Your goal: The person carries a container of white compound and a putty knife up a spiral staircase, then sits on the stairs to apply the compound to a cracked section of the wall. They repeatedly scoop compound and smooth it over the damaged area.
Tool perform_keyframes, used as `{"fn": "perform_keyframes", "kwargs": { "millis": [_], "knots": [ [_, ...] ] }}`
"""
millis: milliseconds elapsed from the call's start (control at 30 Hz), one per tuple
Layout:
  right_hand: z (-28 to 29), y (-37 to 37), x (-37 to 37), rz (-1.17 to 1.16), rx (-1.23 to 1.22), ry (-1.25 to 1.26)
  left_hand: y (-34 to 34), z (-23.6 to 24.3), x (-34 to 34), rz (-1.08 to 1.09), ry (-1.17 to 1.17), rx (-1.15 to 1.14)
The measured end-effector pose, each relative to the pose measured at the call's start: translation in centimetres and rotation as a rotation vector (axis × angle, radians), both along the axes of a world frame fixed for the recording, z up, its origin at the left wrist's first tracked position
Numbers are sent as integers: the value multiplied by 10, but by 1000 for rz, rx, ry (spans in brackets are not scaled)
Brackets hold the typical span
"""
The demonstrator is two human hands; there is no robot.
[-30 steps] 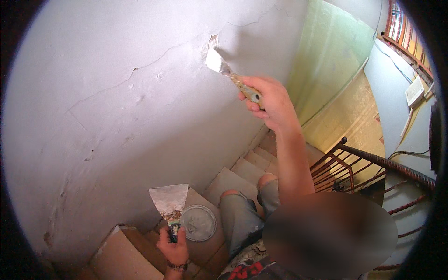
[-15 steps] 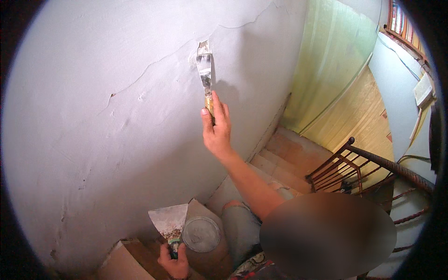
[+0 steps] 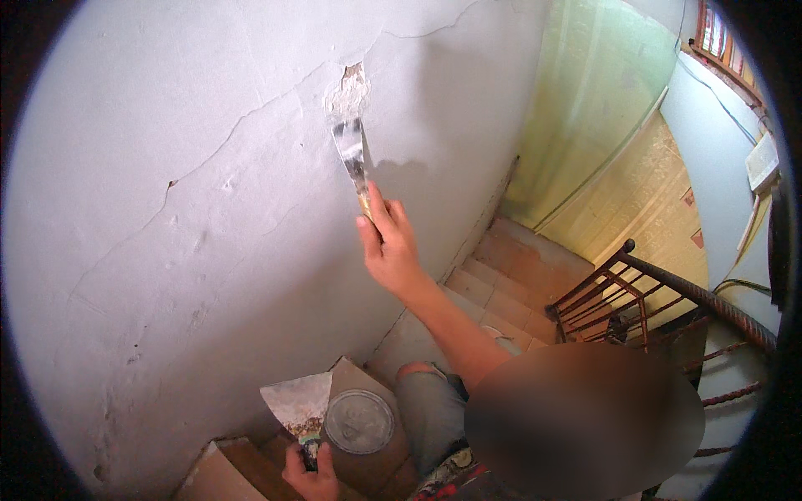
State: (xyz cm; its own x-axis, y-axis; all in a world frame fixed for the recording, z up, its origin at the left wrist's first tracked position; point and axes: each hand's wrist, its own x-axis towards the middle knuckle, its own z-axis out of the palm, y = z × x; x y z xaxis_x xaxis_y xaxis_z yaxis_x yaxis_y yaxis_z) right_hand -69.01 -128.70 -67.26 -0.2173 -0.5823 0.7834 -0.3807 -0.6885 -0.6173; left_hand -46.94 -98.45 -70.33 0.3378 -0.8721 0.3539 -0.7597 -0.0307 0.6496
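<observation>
Right hand: gripping scraper, index along handle; blade at wall, well above tub | patch: rough, pale, higher above tub, at blade tip | left hand: fingers curled round wide knife, blade up, just left of tub | railing: well right of tub

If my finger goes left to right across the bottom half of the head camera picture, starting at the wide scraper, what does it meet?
Wide scraper in the left hand → round grey tub → trouser leg → stair railing.
</observation>
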Motion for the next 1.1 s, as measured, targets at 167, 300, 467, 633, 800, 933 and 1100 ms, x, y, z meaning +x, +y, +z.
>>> {"fn": "perform_keyframes", "kwargs": {
  "millis": [167, 300, 467, 633, 800, 933, 1100],
  "knots": [
    [29, 50, -43, -78, 205, -29, 3, 2, -5, 42, 120, 87],
    [80, 38, -68, -122, 299, -80, 3, 6, -9, 39, 257, 124],
    [123, 21, -65, -136, 375, 9, 0, 14, -14, 5, 269, 74],
    [140, 42, -42, -107, 446, 60, -2, 14, -19, -5, 261, -28],
    [162, 59, -29, -105, 513, 102, -2, 13, -17, -29, 239, -43],
    [173, 65, -23, -96, 574, 110, -3, 12, -17, -24, 247, -42],
    [176, 68, -19, -116, 576, 139, -3, 9, -17, -13, 267, -31]
  ]
}}
